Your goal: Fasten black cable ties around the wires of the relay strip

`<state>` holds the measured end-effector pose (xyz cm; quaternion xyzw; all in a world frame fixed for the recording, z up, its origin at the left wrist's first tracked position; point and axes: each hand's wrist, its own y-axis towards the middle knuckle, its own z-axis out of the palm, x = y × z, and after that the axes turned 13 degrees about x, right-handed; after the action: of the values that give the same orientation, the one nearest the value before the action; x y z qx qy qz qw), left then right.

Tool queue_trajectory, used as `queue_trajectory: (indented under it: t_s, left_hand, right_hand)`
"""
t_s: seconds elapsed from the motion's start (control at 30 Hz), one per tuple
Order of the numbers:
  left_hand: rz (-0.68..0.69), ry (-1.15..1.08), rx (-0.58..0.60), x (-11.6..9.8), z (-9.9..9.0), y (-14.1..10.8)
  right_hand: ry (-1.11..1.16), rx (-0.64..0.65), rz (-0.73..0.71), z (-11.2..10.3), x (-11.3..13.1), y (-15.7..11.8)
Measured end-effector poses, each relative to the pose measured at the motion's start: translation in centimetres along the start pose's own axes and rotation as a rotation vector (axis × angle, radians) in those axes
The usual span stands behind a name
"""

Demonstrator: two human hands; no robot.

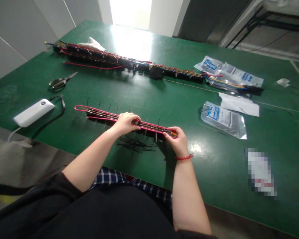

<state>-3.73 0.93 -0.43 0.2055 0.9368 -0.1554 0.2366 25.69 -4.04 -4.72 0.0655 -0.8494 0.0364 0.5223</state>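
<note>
A long, narrow black assembly (102, 114) with red wires along it lies on the green table, and a red wire loops out at its left end. Thin black ties stick up from it at several places. My left hand (128, 123) grips the assembly near its middle, thumb and fingers on opposite sides. At the right end my right hand (177, 139) pinches the assembly beside a short yellow piece (173, 133). Just below the assembly, between my hands, is a loose pile of black ties (137, 144).
Across the back of the green table (164, 96) stretches a longer wired assembly (94, 58). Scissors (61, 82) and a white power bank (34, 113) with cables are at left. Clear plastic bags (223, 120) and white paper (240, 104) lie right; a blurred-out item (260, 171) is nearer.
</note>
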Motion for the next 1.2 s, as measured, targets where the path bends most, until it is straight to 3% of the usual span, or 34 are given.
queue_trajectory:
  t_s: [0.5,0.77,1.2]
  left_hand:
    - [0.096,0.13,-0.059,0.2,1.0,-1.0]
    - [0.118,0.203,-0.163,0.2,1.8,-1.7]
    - [0.253,0.305,-0.385,1.6,3.8,-1.9]
  right_hand:
    - [0.0,-0.058,0.064,0.4,0.1,0.2]
    - [-0.026,-0.066,0.086,0.6,1.0,0.1]
    - [-0.074,-0.045,0.099,0.7,0.4,0.2]
